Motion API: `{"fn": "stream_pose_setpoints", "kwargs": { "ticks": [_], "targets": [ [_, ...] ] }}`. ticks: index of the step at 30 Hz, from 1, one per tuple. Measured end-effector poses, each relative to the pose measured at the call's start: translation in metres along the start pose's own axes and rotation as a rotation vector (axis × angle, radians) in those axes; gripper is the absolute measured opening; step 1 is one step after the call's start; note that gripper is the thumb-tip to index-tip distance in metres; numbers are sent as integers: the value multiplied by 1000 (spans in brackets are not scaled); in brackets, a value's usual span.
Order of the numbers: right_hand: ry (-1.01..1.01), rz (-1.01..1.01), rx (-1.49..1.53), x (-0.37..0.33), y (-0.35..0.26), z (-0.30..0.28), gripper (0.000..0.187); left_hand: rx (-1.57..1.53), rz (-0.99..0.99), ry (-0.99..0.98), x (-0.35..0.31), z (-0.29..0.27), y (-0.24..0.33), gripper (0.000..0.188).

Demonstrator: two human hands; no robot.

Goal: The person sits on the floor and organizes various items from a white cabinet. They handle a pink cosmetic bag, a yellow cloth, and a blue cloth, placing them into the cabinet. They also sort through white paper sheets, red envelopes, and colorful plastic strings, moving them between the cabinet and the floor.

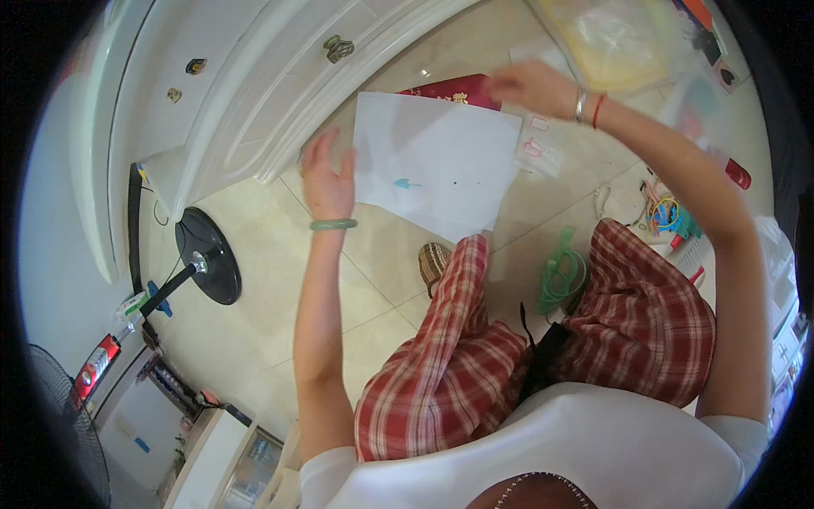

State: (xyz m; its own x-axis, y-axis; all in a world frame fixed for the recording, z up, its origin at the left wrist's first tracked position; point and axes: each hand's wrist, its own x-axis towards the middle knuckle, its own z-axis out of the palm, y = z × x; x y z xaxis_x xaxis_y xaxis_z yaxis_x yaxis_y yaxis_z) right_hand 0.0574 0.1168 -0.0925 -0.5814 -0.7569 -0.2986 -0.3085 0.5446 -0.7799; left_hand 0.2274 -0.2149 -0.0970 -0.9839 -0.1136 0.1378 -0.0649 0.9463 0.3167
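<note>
A white sheet of paper (432, 153) lies on the floor ahead of me, with a small blue shape (405, 183) and a few dark specks on it. Beside its left edge is my left hand (328, 180), fingers spread and nothing in them. My right hand (543, 89) hovers past the sheet's far right corner; its fingers are stretched to the left, slightly blurred, and hold nothing that I can see. Under the sheet's far edge a dark red folder or booklet (462, 88) sticks out. Close to the right edge lies a clear packet (536, 151) with red outlines.
White drawers (280, 93) stand at the far left. A round black stand base (212, 254) is on the left. A green coiled cord (561, 276) lies between my knees. At the right are coloured cables (661, 210) and a plastic bag (627, 42).
</note>
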Motion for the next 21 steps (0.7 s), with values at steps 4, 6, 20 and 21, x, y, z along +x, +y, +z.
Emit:
{"fn": "stream_pose_setpoints", "kwargs": {
  "ticks": [4,6,20,21],
  "targets": [
    [143,121,-28,-37,46,63,41,-44,-570,-213,-43,50,-13,73],
    [209,177,-135,-37,41,75,42,-149,-735,-324,-51,55,-9,71],
    [49,348,528,-87,46,71,30,-954,-597,-354,-24,29,57,15],
    [87,340,651,-94,50,73,32,-1006,-581,-322,-16,24,63,15]
  ]
}}
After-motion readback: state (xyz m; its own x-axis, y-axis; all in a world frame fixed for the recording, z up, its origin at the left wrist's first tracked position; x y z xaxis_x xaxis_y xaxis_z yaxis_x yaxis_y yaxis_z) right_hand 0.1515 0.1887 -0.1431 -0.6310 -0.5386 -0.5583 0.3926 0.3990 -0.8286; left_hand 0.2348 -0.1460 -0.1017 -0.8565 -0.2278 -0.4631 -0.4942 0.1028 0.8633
